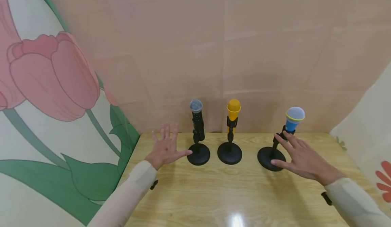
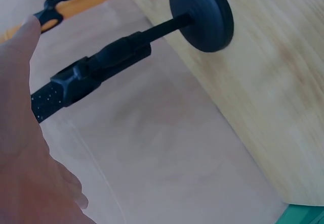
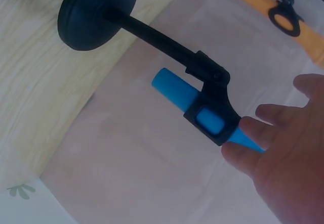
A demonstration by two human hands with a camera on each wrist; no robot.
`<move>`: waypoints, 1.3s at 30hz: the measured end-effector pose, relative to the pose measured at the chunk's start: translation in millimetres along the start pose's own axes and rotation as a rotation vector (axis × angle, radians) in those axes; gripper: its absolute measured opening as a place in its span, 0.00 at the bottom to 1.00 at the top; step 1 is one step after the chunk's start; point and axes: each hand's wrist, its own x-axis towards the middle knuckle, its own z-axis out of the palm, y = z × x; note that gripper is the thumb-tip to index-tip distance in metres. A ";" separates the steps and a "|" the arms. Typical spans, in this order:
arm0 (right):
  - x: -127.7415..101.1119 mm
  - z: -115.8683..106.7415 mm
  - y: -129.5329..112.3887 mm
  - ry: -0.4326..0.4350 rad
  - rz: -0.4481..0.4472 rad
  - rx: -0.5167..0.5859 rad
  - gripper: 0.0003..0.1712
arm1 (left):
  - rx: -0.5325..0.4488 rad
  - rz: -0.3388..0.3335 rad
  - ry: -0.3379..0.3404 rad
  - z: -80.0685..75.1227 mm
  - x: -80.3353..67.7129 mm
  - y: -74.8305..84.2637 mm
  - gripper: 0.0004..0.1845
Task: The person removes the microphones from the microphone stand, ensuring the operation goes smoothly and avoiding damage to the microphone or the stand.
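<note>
Right hand (image 1: 305,160), spread: the blue microphone (image 1: 292,122) stands just beyond it, nearer than to the left hand (image 1: 166,149), its long axis rising aslant; contact cannot be told. Left hand, also spread: the black microphone (image 1: 198,122) stands just to its right. Between the hands: one yellow microphone (image 1: 233,110). Tabletop (image 1: 210,193) total: three microphones, three stands (image 1: 229,153).

I record both my arms (image 1: 129,193) extended forward: my left hand (image 1: 165,149) splayed, thumb out sideways; my right hand (image 1: 305,160) outstretched, its thumb apart from the fingers.
</note>
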 end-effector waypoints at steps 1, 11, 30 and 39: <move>0.7 -0.3 -0.5 -0.004 0.000 0.003 0.56 | -0.003 0.005 0.002 0.0 1.0 1.3 0.66; 10.8 1.0 -2.8 0.002 -0.031 -0.027 0.59 | -0.057 0.001 -0.004 10.0 9.0 8.4 0.65; 28.5 1.2 -8.1 0.008 -0.085 0.014 0.56 | -0.117 0.021 -0.026 22.0 23.3 23.3 0.64; 38.6 2.9 -15.1 -0.020 -0.060 0.091 0.56 | -0.150 0.035 0.029 22.0 32.9 30.5 0.63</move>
